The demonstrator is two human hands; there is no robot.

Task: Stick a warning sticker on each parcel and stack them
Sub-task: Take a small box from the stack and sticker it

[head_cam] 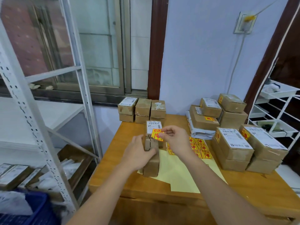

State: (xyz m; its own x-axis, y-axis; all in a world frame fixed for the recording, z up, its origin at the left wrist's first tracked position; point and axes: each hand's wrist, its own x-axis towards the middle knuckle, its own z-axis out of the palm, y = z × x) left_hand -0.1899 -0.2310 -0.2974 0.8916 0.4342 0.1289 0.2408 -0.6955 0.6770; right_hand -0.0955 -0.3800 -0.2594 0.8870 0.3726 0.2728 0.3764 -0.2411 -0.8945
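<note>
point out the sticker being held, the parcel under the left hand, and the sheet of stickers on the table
sticker [156, 134], head view, on its yellow face.
parcel [151, 164], head view, on its near brown side.
sheet of stickers [201, 147], head view, on the middle stickers.

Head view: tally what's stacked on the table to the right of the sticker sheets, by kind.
Cardboard parcels: 8
Grey poly mailer: 1, under the far stack
Total: 9
</note>
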